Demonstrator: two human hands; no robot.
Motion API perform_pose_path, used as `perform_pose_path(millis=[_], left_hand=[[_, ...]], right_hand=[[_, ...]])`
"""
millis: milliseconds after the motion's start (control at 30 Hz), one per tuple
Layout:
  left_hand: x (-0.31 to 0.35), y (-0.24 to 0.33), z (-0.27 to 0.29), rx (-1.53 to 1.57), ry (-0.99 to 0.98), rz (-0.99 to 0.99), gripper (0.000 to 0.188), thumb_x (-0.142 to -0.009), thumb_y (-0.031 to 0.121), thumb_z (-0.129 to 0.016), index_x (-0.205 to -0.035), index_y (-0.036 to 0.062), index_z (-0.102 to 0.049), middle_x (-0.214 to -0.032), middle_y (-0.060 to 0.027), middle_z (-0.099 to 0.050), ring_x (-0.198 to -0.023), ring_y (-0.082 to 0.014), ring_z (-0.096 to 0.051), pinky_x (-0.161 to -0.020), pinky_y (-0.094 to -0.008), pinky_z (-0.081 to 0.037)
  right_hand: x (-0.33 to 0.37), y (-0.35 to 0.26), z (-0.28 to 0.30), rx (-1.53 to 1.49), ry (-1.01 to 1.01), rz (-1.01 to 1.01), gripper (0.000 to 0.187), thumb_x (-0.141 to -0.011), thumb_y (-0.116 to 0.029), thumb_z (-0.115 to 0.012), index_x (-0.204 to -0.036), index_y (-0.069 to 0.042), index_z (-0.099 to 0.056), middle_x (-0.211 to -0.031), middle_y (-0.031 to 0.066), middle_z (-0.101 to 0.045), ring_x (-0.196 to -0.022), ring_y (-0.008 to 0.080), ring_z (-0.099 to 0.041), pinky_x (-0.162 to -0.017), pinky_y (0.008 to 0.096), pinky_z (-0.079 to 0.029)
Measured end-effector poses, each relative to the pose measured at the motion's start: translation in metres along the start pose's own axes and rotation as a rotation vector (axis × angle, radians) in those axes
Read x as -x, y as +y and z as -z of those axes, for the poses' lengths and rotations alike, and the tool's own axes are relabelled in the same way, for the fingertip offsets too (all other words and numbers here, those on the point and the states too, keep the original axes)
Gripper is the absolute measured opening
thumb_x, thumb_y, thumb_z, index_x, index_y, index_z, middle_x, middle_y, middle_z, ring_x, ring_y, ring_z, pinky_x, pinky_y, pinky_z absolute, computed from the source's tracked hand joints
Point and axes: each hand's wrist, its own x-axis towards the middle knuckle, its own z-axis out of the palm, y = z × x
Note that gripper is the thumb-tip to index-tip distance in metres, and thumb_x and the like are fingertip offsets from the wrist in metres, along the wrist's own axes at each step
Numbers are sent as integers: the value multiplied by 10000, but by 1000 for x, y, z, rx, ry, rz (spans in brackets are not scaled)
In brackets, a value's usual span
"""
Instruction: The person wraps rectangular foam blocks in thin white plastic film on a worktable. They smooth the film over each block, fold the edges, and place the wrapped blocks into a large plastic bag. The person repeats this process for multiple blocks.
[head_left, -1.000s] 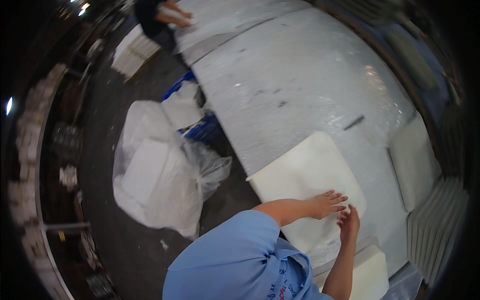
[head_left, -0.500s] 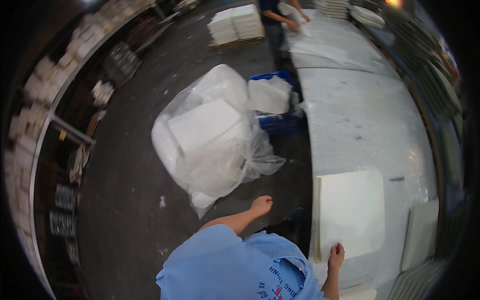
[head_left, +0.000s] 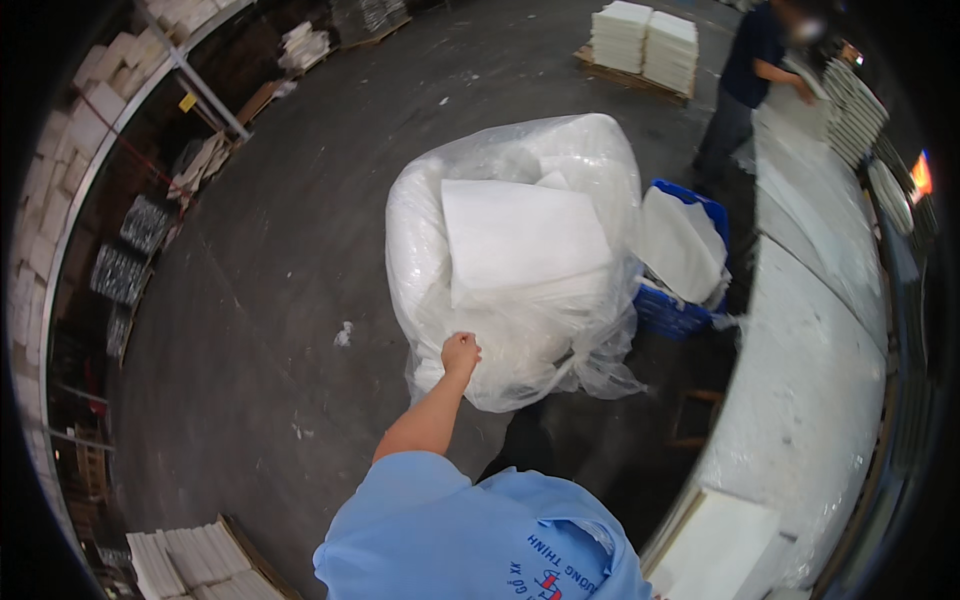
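Head view: the left hand (head_left: pixel 461 352) is raised over the near side of a big clear plastic bag (head_left: pixel 415 230), its fingers curled in close together; I cannot tell whether they pinch the plastic or only pass in front of it. The right hand is out of sight, so its fingers cannot be judged. The bag, bulging with white material, sits on the dark floor (head_left: pixel 270 300) straight ahead of the person, blocking the way forward, with a white sheet (head_left: pixel 520 235) on top. Just right of it, a blue crate (head_left: pixel 668 312) full of white pieces fills much of the gap to the plastic-covered worktop (head_left: pixel 800 370). A pale pad (head_left: pixel 715 550) lies on the worktop's near end. At its far end stands a co-worker (head_left: pixel 750 70), near a loaded pallet (head_left: pixel 645 50). White stacks (head_left: pixel 205 565) stand at the lower left, and a crumpled scrap (head_left: pixel 344 334) lies left of the bag.
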Motion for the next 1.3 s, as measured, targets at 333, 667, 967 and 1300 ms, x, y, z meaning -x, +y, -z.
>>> perform_pose_path(millis=[333,667,967,1300], left_hand=[[-185,62,-22,-475,114,8,268,-904,303,-662,-991,99,-812,-1053,-152,-774,-995,-338,-736,-894,-424,-575],[-222,63,-67,-792,116,59,262,-878,319,-706,-1012,106,-781,-1069,-129,-744,-1022,-344,-704,-882,-487,-543],[-256,119,-59,-488,83,-206,188,-852,274,-743,-890,91,-765,-920,-60,-679,-899,-239,-654,-774,-432,-509],[-260,182,-55,755,-273,401,197,-893,271,-752,-968,135,-631,-923,-20,-578,-883,-245,-628,-755,-421,-512]], right_hand=[[67,-264,-97,-87,-93,101,378,-1010,-208,-650,-1316,11,-618,-1056,80,-700,-832,140,-618,-622,301,-502],[65,-334,-140,31,-285,98,366,-1008,-215,-661,-1325,-36,-621,-1096,60,-697,-864,149,-663,-695,296,-540],[40,-257,-158,194,-277,-34,312,-1000,-211,-661,-1205,24,-673,-1029,99,-716,-813,184,-684,-730,355,-571],[-3,-333,-204,419,-482,496,252,-966,-199,-668,-1096,13,-713,-870,87,-711,-769,183,-694,-655,349,-557]])
